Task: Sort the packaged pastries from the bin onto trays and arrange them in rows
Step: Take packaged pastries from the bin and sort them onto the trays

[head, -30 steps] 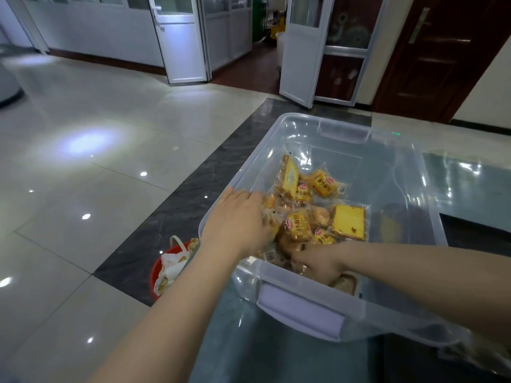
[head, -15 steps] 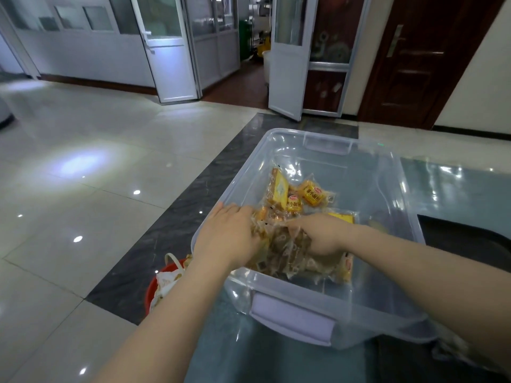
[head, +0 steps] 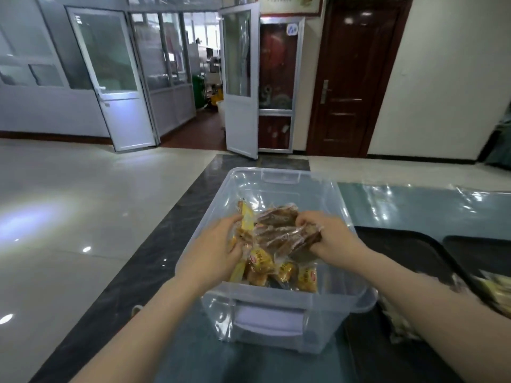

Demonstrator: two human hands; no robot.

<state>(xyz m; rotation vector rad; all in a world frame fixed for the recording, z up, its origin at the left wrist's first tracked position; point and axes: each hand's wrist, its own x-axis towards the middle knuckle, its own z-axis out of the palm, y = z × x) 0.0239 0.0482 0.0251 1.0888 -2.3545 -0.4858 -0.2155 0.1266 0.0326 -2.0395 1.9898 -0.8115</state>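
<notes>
Packaged pastries [head: 279,233] bunched between both hands' fingers [head: 305,218], above clear bin [head: 279,319]

The place looked like the hall of a food factory or commercial building. A wide floor of glossy pale tiles [head: 83,217] with a dark polished stone band [head: 154,252] ran to white aluminium-framed glass doors [head: 110,78] and glazed partitions [head: 163,67]. Through the open doorway [head: 206,78] stood machinery, indistinct. A dark brown panelled wooden door [head: 356,78] stood in the plain white wall [head: 448,78].
</notes>
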